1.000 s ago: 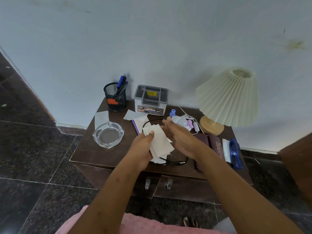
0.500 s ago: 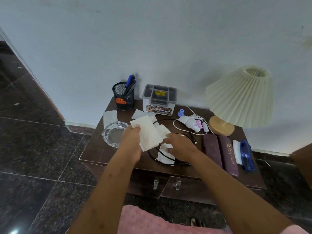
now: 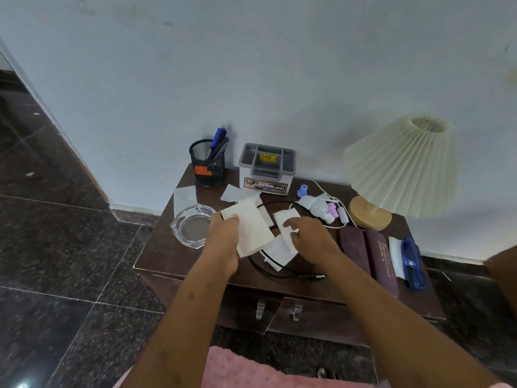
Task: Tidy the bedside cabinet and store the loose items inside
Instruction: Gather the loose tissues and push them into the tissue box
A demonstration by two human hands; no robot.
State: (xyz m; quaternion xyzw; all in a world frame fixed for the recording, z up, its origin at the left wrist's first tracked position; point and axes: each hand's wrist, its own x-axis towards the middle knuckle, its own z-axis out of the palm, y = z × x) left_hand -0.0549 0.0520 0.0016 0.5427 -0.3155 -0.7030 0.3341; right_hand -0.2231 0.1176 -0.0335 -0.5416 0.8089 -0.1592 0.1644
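Several loose tissues [image 3: 279, 249] lie at the cabinet top's [image 3: 156, 256] centre; your left hand [image 3: 223, 242] grips a gathered stack [image 3: 253, 228], your right hand [image 3: 310, 236] pinches another sheet [image 3: 285, 219]. Collection appears underway: next, add it to the stack, then clear the tissue [image 3: 183, 196] at ten o'clock.

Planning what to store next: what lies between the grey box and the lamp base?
In the head view, a small blue cap and a white device with its white cord lie between the grey box and the lamp base.

lamp [image 3: 402, 166]: pleated cream shade, wooden base | wall [image 3: 251, 65]: pale blue | floor [image 3: 56, 275]: dark speckled tiles
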